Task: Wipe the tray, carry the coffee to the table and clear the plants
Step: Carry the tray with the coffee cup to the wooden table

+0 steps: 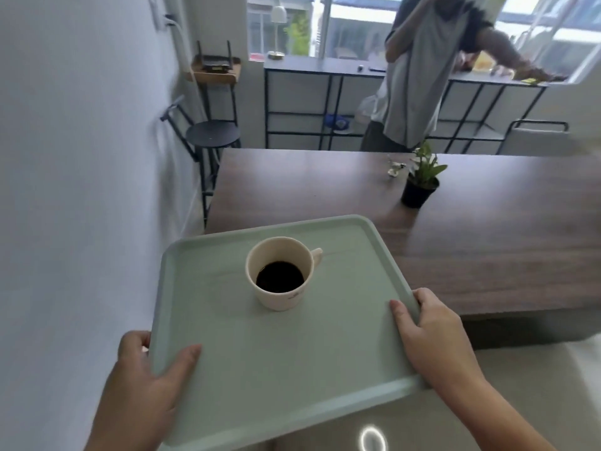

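Tray in carry, short of the table.
Left hand (143, 379) and right hand (432, 340) clamp the pale green tray (260, 369); coffee cup (281, 273) stands loose at centre. Risk: tilt slops coffee; potted plant (421, 180) occupies the table (487, 239).

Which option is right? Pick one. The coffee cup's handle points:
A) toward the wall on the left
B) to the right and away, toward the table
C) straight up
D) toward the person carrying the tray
B: the cup stands on the green tray, its handle sticking out right and away, toward the wooden table.
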The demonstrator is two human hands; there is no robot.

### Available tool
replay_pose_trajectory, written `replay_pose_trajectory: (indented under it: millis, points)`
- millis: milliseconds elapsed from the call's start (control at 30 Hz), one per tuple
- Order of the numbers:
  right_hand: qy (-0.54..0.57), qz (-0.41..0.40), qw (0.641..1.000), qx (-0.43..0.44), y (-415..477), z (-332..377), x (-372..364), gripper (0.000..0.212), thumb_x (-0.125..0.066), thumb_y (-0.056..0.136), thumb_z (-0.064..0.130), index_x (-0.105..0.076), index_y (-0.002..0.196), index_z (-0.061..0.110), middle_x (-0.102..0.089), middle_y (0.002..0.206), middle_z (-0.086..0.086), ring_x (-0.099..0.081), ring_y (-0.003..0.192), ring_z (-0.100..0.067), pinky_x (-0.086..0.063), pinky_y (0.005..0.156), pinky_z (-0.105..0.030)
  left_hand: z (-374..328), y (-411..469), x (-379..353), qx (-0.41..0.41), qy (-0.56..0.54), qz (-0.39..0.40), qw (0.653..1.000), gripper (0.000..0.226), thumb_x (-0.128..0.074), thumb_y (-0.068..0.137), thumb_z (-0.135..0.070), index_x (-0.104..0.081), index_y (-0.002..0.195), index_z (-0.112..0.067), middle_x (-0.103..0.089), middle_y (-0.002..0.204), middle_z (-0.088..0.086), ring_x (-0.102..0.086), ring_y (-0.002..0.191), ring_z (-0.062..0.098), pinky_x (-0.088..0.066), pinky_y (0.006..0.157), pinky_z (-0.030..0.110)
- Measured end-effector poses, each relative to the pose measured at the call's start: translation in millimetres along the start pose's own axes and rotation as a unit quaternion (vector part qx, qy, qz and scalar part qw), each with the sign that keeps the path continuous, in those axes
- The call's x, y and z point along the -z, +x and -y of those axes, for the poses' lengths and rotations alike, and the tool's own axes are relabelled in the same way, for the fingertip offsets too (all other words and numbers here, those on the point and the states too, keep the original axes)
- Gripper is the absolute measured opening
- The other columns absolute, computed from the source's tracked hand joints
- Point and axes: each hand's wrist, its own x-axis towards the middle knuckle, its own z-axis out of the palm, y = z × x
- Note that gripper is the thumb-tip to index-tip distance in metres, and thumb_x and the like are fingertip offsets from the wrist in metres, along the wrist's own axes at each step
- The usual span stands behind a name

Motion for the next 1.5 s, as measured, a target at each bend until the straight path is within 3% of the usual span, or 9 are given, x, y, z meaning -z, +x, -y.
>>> replay_pose_trajectory:
  millis: [200, 333, 533, 700, 933, 1133, 1267, 1400, 1500]
  points:
    - [-0.003, -0.032, 0.998, -0.051, 66.2, 0.8, -25.8, 0.013, -0.059, 0.094, 0.038, -0.058, 0.089, 0.026, -0.068, 0.079, 0.013, -0.062, 0.074, 0.000, -0.044, 0.058, -0.024, -25.0, 103.3, -51.0, -0.018, 0.009, 0.057, 0.998, 0.041, -0.082, 0.074, -0.033, -0.045, 0.090, -0.024, -0.067, 0.079, -0.007, -0.062, 0.068, 0.016, -0.043, 0.057, 0.032]
    - [-0.011, -0.046, 0.996, -0.077, 100.8, -1.8, -37.2, 0.013, -0.060, 0.094, 0.036, -0.058, 0.088, 0.025, -0.066, 0.077, 0.016, -0.059, 0.073, 0.006, -0.041, 0.057, -0.015, -38.7, 147.2, -77.1, -0.038, 0.015, 0.088, 0.995, 0.041, -0.079, 0.076, -0.036, -0.044, 0.094, -0.025, -0.065, 0.082, -0.009, -0.063, 0.071, 0.011, -0.045, 0.056, 0.031]
    - [-0.002, -0.050, 0.993, -0.108, 141.3, -18.6, -46.9, 0.013, -0.059, 0.095, 0.036, -0.059, 0.089, 0.024, -0.067, 0.078, 0.014, -0.063, 0.073, -0.002, -0.045, 0.057, -0.026, -52.4, 185.0, -120.1, -0.054, 0.020, 0.117, 0.991, 0.030, -0.072, 0.084, -0.034, -0.045, 0.095, -0.025, -0.063, 0.082, -0.009, -0.061, 0.071, 0.003, -0.042, 0.054, 0.024]
    - [-0.005, -0.049, 0.993, -0.108, 177.3, -41.2, -57.8, 0.014, -0.057, 0.097, 0.031, -0.055, 0.086, 0.021, -0.066, 0.077, 0.007, -0.062, 0.070, -0.008, -0.044, 0.056, -0.033, -60.3, 196.2, -156.7, -0.059, 0.031, 0.114, 0.991, 0.015, -0.056, 0.095, -0.018, -0.041, 0.092, -0.020, -0.063, 0.074, -0.006, -0.060, 0.066, 0.006, -0.041, 0.052, 0.027]
    - [-0.040, -0.060, 0.994, -0.080, 233.6, -68.0, -69.1, 0.021, -0.058, 0.096, 0.012, -0.051, 0.077, 0.011, -0.059, 0.072, -0.003, -0.056, 0.073, -0.034, -0.041, 0.068, -0.044, -78.1, 203.9, -197.3, -0.094, 0.184, 0.061, 0.976, 0.017, -0.047, 0.095, -0.027, -0.034, 0.086, -0.023, -0.057, 0.067, -0.002, -0.059, 0.061, 0.030, -0.041, 0.055, 0.040]
    - [-0.063, -0.052, 0.994, -0.071, 263.7, -84.4, -76.4, 0.016, -0.060, 0.094, 0.015, -0.050, 0.082, 0.015, -0.057, 0.077, 0.001, -0.047, 0.077, -0.024, -0.029, 0.074, -0.041, -81.0, 208.8, -219.8, -0.123, 0.277, 0.049, 0.952, 0.017, -0.048, 0.094, -0.030, -0.038, 0.088, -0.018, -0.065, 0.078, 0.008, -0.067, 0.069, 0.036, -0.048, 0.056, 0.042]
    - [-0.055, -0.044, 0.996, -0.046, 267.1, -93.4, -80.4, 0.013, -0.062, 0.092, 0.018, -0.049, 0.091, 0.020, -0.058, 0.083, 0.003, -0.050, 0.081, -0.021, -0.025, 0.077, -0.037, -85.5, 213.1, -222.7, -0.133, 0.311, 0.041, 0.940, 0.017, -0.050, 0.094, -0.027, -0.039, 0.086, -0.016, -0.060, 0.075, 0.007, -0.065, 0.063, 0.037, -0.046, 0.051, 0.041]
    - [-0.066, -0.033, 0.997, -0.023, 265.0, -93.0, -76.1, 0.018, -0.063, 0.092, 0.018, -0.046, 0.091, 0.023, -0.055, 0.081, 0.005, -0.046, 0.078, -0.018, -0.023, 0.075, -0.034, -91.1, 209.2, -223.3, -0.137, 0.357, 0.043, 0.923, 0.016, -0.057, 0.092, -0.023, -0.047, 0.090, -0.010, -0.051, 0.086, 0.010, -0.061, 0.057, 0.037, -0.049, 0.045, 0.042]
    - [-0.116, -0.039, 0.992, -0.020, 261.8, -94.1, -72.7, 0.015, -0.068, 0.089, 0.017, -0.055, 0.096, 0.015, -0.057, 0.088, -0.001, -0.047, 0.082, -0.023, -0.033, 0.076, -0.040, -91.8, 216.2, -222.7, -0.140, 0.353, 0.037, 0.924, 0.028, -0.061, 0.089, -0.022, -0.052, 0.110, -0.005, -0.049, 0.104, 0.014, -0.063, 0.083, 0.037, -0.055, 0.064, 0.046]
